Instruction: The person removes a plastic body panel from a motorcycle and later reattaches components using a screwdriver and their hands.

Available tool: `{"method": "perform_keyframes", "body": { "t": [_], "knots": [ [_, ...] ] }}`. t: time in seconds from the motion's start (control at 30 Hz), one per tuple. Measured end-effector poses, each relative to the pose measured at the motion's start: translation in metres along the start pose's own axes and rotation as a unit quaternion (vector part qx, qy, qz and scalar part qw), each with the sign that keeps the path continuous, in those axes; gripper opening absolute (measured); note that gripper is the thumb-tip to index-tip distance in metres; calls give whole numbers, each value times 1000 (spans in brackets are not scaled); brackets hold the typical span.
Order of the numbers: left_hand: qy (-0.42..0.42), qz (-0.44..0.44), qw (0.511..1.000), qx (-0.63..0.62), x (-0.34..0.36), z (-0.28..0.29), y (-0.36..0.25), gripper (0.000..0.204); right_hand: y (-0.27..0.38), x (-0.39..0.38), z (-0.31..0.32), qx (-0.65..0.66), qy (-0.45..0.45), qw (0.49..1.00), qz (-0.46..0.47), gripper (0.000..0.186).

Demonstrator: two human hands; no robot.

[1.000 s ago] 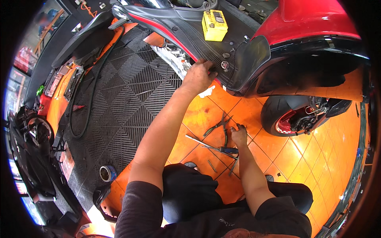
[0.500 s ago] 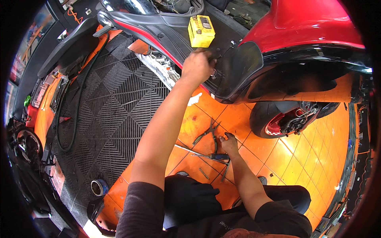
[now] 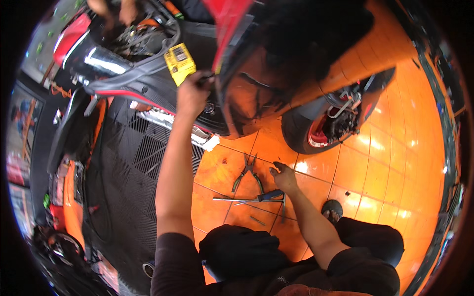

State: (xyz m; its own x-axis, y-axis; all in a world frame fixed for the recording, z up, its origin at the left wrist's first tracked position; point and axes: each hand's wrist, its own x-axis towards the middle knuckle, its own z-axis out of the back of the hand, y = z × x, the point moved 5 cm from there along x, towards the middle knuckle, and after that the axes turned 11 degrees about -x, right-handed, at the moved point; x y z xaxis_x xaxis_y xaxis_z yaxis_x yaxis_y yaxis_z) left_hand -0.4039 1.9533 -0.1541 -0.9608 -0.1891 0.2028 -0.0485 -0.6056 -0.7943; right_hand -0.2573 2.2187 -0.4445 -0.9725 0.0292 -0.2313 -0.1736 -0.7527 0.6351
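My left hand (image 3: 191, 98) reaches up to the scooter's black footboard (image 3: 163, 93), its fingers curled closed beside a yellow box-shaped battery (image 3: 179, 63). What the fingers grip, if anything, is hidden between the footboard and the glossy dark body panel (image 3: 261, 98). Lower down, my right hand (image 3: 285, 179) hovers over or rests on the orange tiles, thumb and forefinger apart with nothing between them. Close to it lie open pliers (image 3: 249, 175) with dark green handles, a blue-handled screwdriver (image 3: 269, 195) and a T-handle wrench (image 3: 232, 199).
Another person's hands (image 3: 127, 11) are at the scooter's opened front section (image 3: 143, 39). The rear wheel (image 3: 311, 130) stands to the right. Black ribbed matting (image 3: 133, 172) covers the floor at left. A small flat strip (image 3: 257, 220) lies near my knee.
The view has swung toward the right, bringing the other person's hands into sight. My left hand remains by the footboard, now beside the battery's lower edge. My right hand stays by the tools.
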Motion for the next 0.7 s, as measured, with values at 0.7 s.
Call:
{"method": "perform_keyframes", "body": {
  "t": [0.7],
  "knots": [
    [11, -181, 956, -230, -190, 3, -199, 16, 205, -72, 267, 580, -3, 695, 426, 16]
  ]
}}
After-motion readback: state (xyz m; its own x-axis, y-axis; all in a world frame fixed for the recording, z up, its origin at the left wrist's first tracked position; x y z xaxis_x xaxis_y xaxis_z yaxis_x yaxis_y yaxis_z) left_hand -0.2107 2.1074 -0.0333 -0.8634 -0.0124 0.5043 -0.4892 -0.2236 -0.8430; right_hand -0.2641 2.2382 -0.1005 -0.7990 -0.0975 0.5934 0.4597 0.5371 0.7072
